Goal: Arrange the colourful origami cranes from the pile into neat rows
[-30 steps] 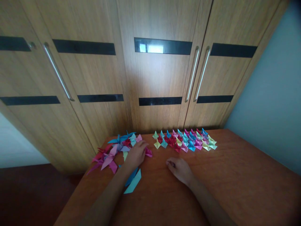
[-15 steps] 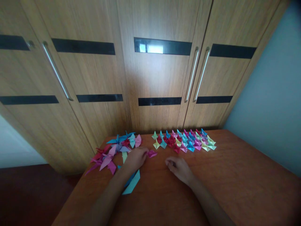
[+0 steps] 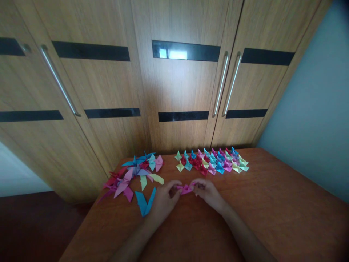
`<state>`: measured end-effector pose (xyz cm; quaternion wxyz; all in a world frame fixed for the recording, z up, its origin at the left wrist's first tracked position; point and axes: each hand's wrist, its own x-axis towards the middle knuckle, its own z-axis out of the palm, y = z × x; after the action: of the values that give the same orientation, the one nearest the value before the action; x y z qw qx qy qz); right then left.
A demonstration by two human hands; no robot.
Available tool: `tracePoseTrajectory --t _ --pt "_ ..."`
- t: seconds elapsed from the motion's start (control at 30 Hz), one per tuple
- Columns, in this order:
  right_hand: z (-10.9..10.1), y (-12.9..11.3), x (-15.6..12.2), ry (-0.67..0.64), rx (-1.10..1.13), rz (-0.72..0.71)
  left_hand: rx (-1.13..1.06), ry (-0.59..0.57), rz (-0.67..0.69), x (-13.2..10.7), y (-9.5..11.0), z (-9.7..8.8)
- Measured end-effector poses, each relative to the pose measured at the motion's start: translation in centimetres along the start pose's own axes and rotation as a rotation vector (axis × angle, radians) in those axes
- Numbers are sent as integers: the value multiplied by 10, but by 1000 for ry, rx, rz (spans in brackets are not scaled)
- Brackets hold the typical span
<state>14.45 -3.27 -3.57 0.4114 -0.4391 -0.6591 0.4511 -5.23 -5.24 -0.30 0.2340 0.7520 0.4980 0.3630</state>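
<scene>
Brown table (image 3: 275,203) | both hands (image 3: 209,194) pinching pink origami (image 3: 186,189) | blue paper (image 3: 141,203) beside left hand (image 3: 165,199) | origami rows (image 3: 212,168) beyond

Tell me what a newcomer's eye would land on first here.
Probably the rows of small, bright folded-paper pieces near the tabletop's far edge, with a looser cluster of larger folded papers to their left. Next, nearer the viewer, the magenta folded paper held between the left hand and right hand. Behind stand tall wood-grain doors with black strips.

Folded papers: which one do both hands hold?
The magenta folded paper, one end in the left hand, the other in the right hand; the others lie on the table.
</scene>
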Motion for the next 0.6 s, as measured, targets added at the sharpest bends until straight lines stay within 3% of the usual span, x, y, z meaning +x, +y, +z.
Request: tracePoseTrajectory --t 0.23,0.4,0.47,0.6 --pt "-12 -3 -3 -18 172 86 -352 -115 -73 -1 1 2" --pt "-15 -3 -2 -23 171 85 -386 -153 -70 -2 2 0" --pt "-17 0 0 -3 70 84 -326 -137 -55 -1 3 0" --pt "-24 6 0 39 -440 79 -84 -87 43 9 1 2"
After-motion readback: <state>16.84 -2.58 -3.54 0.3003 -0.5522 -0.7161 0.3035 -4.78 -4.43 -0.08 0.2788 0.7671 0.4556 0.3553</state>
